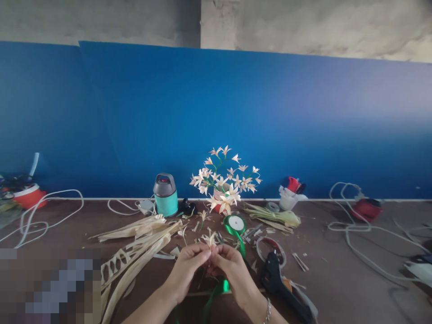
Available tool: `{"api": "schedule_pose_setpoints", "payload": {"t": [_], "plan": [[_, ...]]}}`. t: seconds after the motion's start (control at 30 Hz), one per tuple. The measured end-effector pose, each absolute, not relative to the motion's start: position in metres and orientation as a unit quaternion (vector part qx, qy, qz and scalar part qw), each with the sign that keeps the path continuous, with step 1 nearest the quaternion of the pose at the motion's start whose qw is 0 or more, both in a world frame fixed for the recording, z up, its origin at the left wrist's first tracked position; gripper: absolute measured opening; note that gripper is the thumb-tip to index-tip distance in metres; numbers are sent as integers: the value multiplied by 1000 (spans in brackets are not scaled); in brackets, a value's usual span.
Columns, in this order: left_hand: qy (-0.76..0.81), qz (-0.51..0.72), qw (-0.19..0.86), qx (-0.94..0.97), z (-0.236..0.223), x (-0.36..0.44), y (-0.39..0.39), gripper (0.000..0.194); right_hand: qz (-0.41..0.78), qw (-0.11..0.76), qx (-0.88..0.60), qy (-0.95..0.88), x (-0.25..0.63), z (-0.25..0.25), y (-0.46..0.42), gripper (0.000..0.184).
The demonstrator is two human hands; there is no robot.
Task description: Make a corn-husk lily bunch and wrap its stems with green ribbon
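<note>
My left hand (187, 267) and my right hand (229, 265) meet over the brown table, fingertips pinched together on a small pale leaf flower (209, 238). A green ribbon (216, 290) trails down from under my right hand toward me. Just beyond the hands lies a spool of green ribbon (235, 223). Behind it stands a small pot of finished pale flowers (224, 180) on green stems.
Dried pale leaf strips (135, 252) spread at the left. A black glue gun (280, 283) lies at the right, scissors (270, 245) beside it. A teal jar (165, 195), white cup (288, 198), red reels (366, 208) and white cables (364, 243) line the blue wall.
</note>
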State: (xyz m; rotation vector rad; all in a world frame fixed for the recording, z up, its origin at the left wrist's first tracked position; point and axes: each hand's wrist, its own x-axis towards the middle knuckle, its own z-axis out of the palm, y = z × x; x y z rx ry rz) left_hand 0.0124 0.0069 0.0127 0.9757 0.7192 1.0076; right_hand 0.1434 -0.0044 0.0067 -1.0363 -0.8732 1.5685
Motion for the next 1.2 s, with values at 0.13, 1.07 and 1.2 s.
{"api": "schedule_pose_setpoints", "payload": {"t": [0.13, 1.07, 1.2], "plan": [[330, 450, 723, 407, 9, 14, 6, 19, 634, 528, -423, -375, 142, 1, -3, 37], [425, 473, 475, 609, 4, 11, 6, 11, 546, 602, -409, -414, 146, 27, -14, 24], [429, 471, 491, 594, 8, 11, 5, 11, 599, 585, -407, -365, 147, 22, -11, 21]]}}
